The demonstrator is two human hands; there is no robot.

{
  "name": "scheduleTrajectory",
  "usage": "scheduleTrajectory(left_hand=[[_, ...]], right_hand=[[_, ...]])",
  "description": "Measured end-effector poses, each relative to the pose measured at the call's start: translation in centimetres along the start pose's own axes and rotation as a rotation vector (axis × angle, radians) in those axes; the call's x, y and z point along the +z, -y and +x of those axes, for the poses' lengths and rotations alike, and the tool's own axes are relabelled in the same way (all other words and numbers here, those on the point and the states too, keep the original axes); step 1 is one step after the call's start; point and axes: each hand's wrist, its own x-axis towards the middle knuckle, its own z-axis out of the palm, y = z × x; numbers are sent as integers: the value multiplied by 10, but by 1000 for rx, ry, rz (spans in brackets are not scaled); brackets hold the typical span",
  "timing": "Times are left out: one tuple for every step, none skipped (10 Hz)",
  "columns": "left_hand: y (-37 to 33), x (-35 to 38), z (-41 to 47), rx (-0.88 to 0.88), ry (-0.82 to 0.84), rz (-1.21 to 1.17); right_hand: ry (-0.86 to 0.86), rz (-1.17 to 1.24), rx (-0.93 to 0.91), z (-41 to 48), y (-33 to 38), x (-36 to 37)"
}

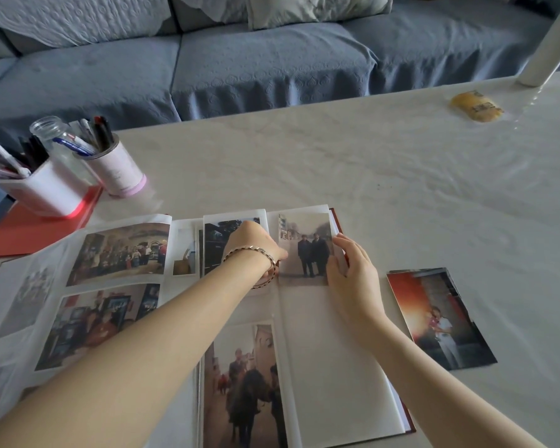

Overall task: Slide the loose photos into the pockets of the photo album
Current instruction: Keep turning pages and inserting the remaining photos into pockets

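Head view: the open red-covered photo album [337,367] lies near on the pale counter [369,156]. A glossy print of two dark-coated figures [304,250] sits at the far pocket of its right page. The left hand [253,244] rests on the page at the print's left edge, with its fingers mostly hidden, so I cannot tell whether they pinch anything. The right hand [349,270] lays fairly straight fingers along the print's right edge. A small stack of loose glossy photos [440,318] waits to the right of the album. Prints look light, thin, bendable and slick, so they are best held by the edges.
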Motion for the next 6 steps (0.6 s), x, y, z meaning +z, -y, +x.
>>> scheduleTrajectory(left_hand=[[0, 1, 1, -13, 7, -17], [-2, 0, 1, -47, 16, -55], [-5, 0, 0, -103, 50, -89], [-9, -3, -4, -150, 115, -151], [-9, -3, -3, -168, 113, -172], [-6, -2, -3, -158, 96, -179]], right_hand=[[-2, 7, 2, 0, 0, 0], [-2, 10, -2, 0, 0, 0], [0, 9, 1, 0, 0, 0], [0, 7, 9, 0, 1, 0], [-5, 9, 4, -1, 1, 0], [1, 13, 9, -1, 1, 0]])
